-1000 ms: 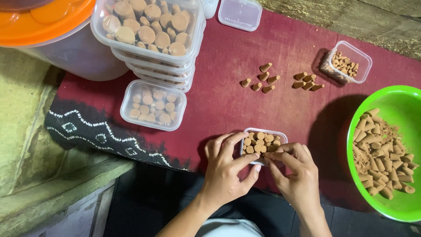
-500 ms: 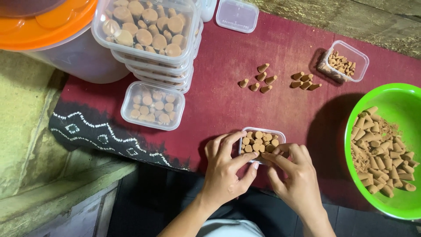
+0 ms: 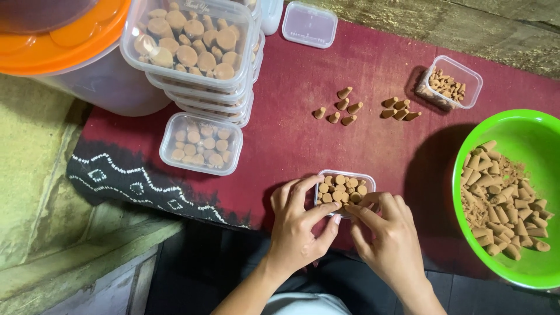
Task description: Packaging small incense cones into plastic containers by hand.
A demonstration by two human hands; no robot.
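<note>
A small clear plastic box [image 3: 366, 177] packed with upright brown cones sits on the dark red cloth [image 3: 303, 116] near its front edge. My left hand [image 3: 300, 227] rests against the box's left side, fingers curled on its rim. My right hand [image 3: 388, 233] is at the box's front right corner, fingertips pinched over the cones there; whether a cone is between them cannot be told. Both hands touch the box.
A green bowl [image 3: 519, 134] of loose cones stands at the right. Loose cones [image 3: 341, 108] lie mid-cloth, with an open small box [image 3: 452, 81] behind. A closed filled box [image 3: 201, 143], a stack of filled boxes [image 3: 198, 52], an empty lid [image 3: 309, 23] and an orange-lidded tub [image 3: 64, 41] sit left.
Both hands stay at the small box with only slight finger shifts; the right fingertips have settled lower at the front right corner. Nothing else has moved.
</note>
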